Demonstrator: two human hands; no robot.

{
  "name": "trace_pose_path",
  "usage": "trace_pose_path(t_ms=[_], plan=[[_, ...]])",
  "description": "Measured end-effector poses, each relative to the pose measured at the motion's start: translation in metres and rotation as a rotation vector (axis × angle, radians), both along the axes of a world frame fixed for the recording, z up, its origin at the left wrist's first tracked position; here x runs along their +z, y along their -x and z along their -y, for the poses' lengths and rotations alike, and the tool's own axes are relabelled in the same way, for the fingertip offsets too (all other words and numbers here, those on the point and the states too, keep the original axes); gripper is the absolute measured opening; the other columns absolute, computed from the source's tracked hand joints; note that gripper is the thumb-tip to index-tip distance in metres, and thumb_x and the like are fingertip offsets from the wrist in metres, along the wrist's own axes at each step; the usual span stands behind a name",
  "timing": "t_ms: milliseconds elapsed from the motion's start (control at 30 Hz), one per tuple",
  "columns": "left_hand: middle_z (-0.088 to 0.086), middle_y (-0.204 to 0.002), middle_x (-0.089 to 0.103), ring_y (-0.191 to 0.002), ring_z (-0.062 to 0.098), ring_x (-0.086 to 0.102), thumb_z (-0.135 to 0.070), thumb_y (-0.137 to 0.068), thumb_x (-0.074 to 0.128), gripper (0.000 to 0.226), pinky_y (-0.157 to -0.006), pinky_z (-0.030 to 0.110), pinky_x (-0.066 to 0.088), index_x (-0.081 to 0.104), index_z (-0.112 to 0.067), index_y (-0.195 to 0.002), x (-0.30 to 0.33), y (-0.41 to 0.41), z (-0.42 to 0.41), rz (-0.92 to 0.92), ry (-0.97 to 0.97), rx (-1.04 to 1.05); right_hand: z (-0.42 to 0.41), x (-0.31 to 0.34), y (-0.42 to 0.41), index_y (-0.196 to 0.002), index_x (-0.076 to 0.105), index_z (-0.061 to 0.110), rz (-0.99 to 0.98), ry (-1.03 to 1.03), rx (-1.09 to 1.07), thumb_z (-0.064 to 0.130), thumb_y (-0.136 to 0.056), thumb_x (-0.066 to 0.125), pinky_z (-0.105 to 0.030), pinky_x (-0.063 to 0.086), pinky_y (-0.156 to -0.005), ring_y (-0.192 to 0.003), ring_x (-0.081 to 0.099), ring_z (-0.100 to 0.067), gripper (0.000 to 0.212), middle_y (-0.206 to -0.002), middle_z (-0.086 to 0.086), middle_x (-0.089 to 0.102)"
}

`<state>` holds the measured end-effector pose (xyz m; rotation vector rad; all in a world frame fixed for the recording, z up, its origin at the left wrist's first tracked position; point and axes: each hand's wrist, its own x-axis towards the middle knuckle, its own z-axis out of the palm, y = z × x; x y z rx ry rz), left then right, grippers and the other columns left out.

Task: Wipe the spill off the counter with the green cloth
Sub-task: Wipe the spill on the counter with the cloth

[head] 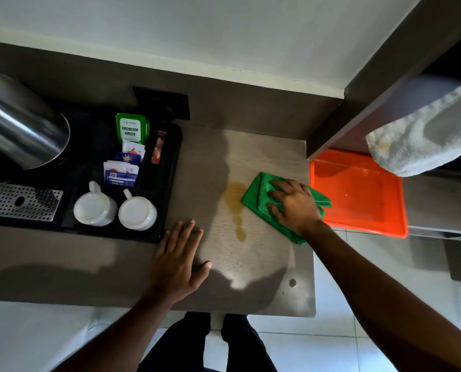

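A yellowish-brown spill (236, 208) runs in a streak down the middle of the wooden counter (251, 264). Just right of it lies the folded green cloth (256, 196), its left edge touching the spill's upper part. My right hand (293, 205) presses flat on top of the cloth with fingers spread. My left hand (179, 260) rests palm-down on the counter left of the spill, holding nothing. A small separate drop (292, 282) sits near the counter's front right corner.
A black tray (170, 183) at the left holds two upturned white cups (95, 206), tea sachets (131, 128) and a steel kettle (23, 124). An orange tray (358, 194) sits beyond the counter's right edge, with a grey-white cloth (425, 140) hanging above it.
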<state>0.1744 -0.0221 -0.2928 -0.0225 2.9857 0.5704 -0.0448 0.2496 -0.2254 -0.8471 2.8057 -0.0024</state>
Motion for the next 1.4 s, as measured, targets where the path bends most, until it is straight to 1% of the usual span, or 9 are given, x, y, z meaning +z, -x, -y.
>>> trace_pose_path(t_ms=[200, 300, 433, 567, 700, 833, 1033, 1200, 1400], plan=[[0.006, -0.17, 0.028, -0.157, 0.03, 0.024, -0.062, -0.085, 0.056, 0.08, -0.123, 0.052, 0.022, 0.041, -0.021, -0.153, 0.0, 0.0, -0.002, -0.024, -0.009, 0.01, 0.02, 0.008, -0.003, -0.097, 0.076, 0.008, -0.129, 0.194, 0.013, 0.029, -0.088, 0.064, -0.044, 0.059, -0.077, -0.097, 0.065, -0.036, 0.026, -0.116, -0.012, 0.07], [0.008, -0.168, 0.032, -0.155, 0.032, 0.028, -0.06, -0.085, 0.056, 0.08, -0.121, 0.054, 0.026, 0.043, -0.019, -0.152, 0.003, 0.0, -0.002, -0.034, -0.016, 0.013, 0.039, 0.017, -0.004, -0.103, 0.072, 0.002, -0.104, 0.369, -0.056, 0.017, -0.087, 0.066, -0.04, 0.06, -0.072, -0.082, 0.07, -0.037, 0.023, -0.116, -0.016, 0.068], [0.01, -0.166, 0.037, -0.152, 0.035, 0.033, -0.06, -0.085, 0.055, 0.079, -0.118, 0.056, 0.03, 0.048, -0.017, -0.15, 0.006, 0.0, -0.004, -0.056, -0.007, 0.021, 0.061, 0.013, -0.018, -0.117, 0.068, 0.007, 0.09, 0.243, -0.157, 0.026, -0.089, 0.064, -0.042, 0.057, -0.082, -0.098, 0.067, -0.039, 0.034, -0.125, -0.014, 0.064], [0.011, -0.164, 0.039, -0.151, 0.036, 0.035, -0.06, -0.084, 0.055, 0.08, -0.118, 0.055, 0.03, 0.048, -0.016, -0.15, 0.004, 0.0, -0.003, -0.077, 0.004, 0.012, 0.051, -0.001, -0.031, -0.122, 0.068, 0.024, -0.046, 0.139, -0.236, 0.061, -0.073, 0.059, -0.056, 0.04, -0.098, -0.123, 0.049, -0.036, 0.062, -0.139, -0.005, 0.059], [0.011, -0.165, 0.038, -0.152, 0.037, 0.034, -0.059, -0.084, 0.058, 0.081, -0.119, 0.055, 0.03, 0.048, -0.016, -0.151, 0.006, 0.0, -0.003, -0.057, 0.024, 0.009, 0.037, -0.028, -0.037, -0.159, 0.015, 0.027, 0.103, -0.008, -0.353, 0.083, -0.083, 0.03, -0.068, 0.003, -0.117, -0.154, 0.006, -0.04, 0.095, -0.169, -0.007, 0.01], [0.012, -0.165, 0.038, -0.153, 0.037, 0.032, -0.059, -0.084, 0.058, 0.082, -0.12, 0.056, 0.029, 0.045, -0.016, -0.153, 0.005, 0.001, -0.003, -0.056, 0.029, -0.002, 0.049, -0.043, -0.038, -0.158, -0.007, 0.032, 0.188, 0.018, -0.44, 0.072, -0.092, 0.011, -0.08, -0.004, -0.11, -0.154, -0.01, -0.04, 0.079, -0.17, -0.001, -0.01], [0.01, -0.17, 0.027, -0.157, 0.035, 0.021, -0.061, -0.086, 0.053, 0.085, -0.125, 0.055, 0.02, 0.034, -0.021, -0.16, 0.005, 0.002, -0.005, -0.002, 0.044, -0.028, 0.081, -0.041, -0.011, -0.156, -0.009, 0.04, 0.297, 0.138, -0.55, 0.081, -0.086, 0.008, -0.081, -0.017, -0.102, -0.152, -0.023, -0.037, 0.083, -0.168, 0.008, -0.02], [0.009, -0.17, 0.025, -0.157, 0.033, 0.022, -0.062, -0.09, 0.048, 0.081, -0.124, 0.055, 0.022, 0.033, -0.024, -0.16, 0.009, -0.002, -0.005, 0.041, 0.08, -0.032, 0.079, -0.039, -0.03, -0.154, -0.004, 0.052, 0.223, 0.114, -0.36, 0.078, -0.089, -0.001, -0.081, -0.01, -0.105, -0.154, -0.01, -0.036, 0.07, -0.169, 0.012, -0.009], [0.007, -0.173, 0.019, -0.16, 0.031, 0.015, -0.062, -0.094, 0.042, 0.08, -0.126, 0.056, 0.017, 0.023, -0.026, -0.163, 0.003, -0.013, -0.004, 0.05, 0.101, -0.032, 0.062, -0.046, -0.02, -0.147, -0.009, 0.062, 0.206, 0.099, -0.527, 0.066, -0.093, 0.006, -0.086, -0.015, -0.098, -0.151, -0.011, -0.049, 0.056, -0.169, 0.012, -0.004]])
